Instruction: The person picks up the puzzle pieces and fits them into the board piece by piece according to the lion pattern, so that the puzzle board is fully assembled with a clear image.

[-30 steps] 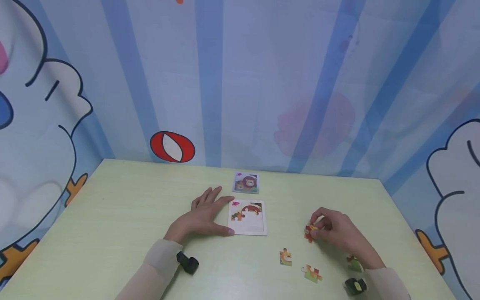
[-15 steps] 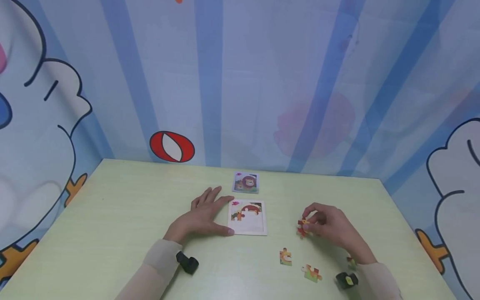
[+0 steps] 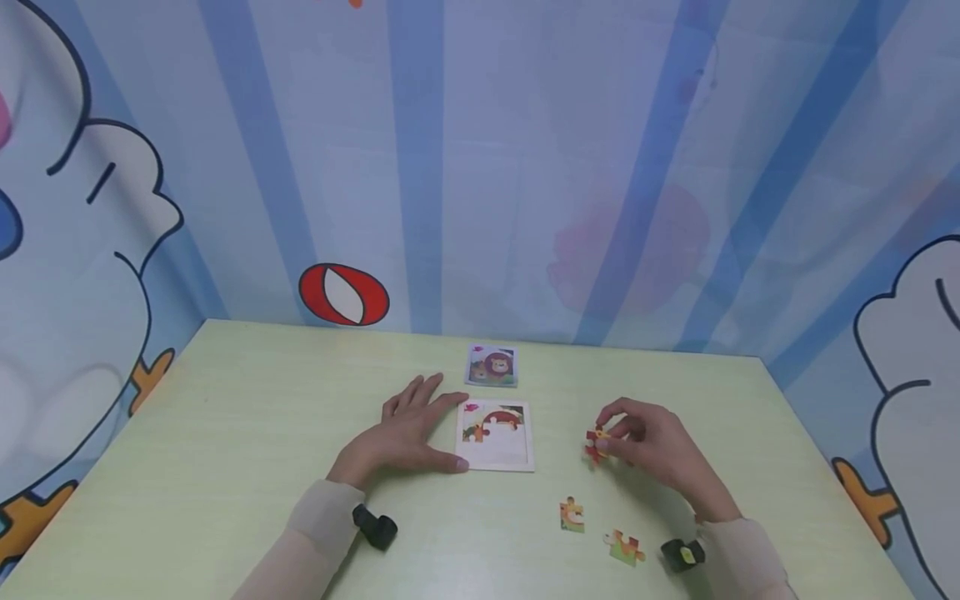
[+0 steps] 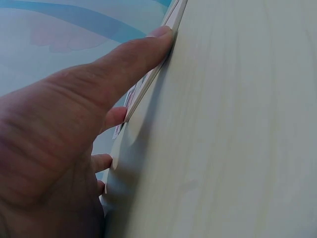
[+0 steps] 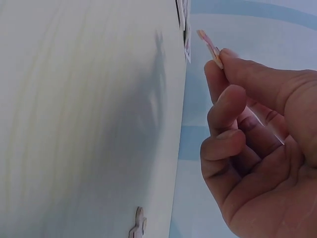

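My left hand (image 3: 405, 435) lies with fingers spread at the left side of a white puzzle frame (image 3: 495, 461). Its thumb and index fingertips touch the frame's left corners; in the left wrist view the thumb (image 4: 133, 57) rests on the rim. Fitted puzzle pieces (image 3: 501, 419) fill the upper part of the frame. To the right, my right hand (image 3: 651, 442) pinches a red and yellow puzzle piece (image 3: 592, 448) between thumb and index finger. The right wrist view shows this puzzle piece (image 5: 209, 47) edge-on, raised above the table, the other fingers curled behind.
Behind the frame lies a square lion picture (image 3: 492, 366). Two loose puzzle pieces, one upright (image 3: 572, 515) and one wider piece (image 3: 624, 547), lie on the pale table (image 3: 300, 367) in front of my right hand. A printed cloth (image 3: 495, 167) hangs behind the table.
My right hand has moved left and slightly away from me, carrying the puzzle piece closer to the frame. The left hand and the frame have stayed put.
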`<state>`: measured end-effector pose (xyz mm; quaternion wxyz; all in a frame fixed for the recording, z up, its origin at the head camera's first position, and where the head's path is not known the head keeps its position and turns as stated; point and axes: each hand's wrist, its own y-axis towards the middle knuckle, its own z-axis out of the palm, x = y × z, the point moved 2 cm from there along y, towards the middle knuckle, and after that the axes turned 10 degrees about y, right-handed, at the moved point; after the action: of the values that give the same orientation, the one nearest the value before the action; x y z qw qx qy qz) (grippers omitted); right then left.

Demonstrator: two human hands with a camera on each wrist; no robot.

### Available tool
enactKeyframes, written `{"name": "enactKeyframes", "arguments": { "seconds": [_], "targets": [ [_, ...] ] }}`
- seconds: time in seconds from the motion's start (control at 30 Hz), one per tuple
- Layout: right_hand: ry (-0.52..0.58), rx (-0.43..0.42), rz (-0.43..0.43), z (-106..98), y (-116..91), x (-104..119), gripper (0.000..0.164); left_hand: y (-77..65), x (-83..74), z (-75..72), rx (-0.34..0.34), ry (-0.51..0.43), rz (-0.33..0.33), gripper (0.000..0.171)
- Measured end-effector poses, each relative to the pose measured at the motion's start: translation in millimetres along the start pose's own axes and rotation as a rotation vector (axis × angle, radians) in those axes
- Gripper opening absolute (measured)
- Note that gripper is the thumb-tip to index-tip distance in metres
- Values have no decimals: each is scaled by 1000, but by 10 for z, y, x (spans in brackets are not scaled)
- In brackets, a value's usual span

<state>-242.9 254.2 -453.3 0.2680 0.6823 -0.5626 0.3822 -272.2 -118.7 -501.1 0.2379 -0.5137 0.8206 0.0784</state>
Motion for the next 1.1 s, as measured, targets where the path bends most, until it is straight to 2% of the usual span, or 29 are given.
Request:
{"name": "enactKeyframes", "arguments": {
  "seconds": [0.27, 0.67, 1.1],
  "targets": [
    [10, 2, -9, 55, 42, 69, 24, 6, -38, -15, 28, 28, -26, 100],
    [6, 7, -23, 121, 132, 122, 22, 0, -26, -26, 32, 24, -27, 100],
    [57, 36, -40, 221, 227, 163, 20, -7, -19, -22, 26, -4, -23, 103]
  ]
}}
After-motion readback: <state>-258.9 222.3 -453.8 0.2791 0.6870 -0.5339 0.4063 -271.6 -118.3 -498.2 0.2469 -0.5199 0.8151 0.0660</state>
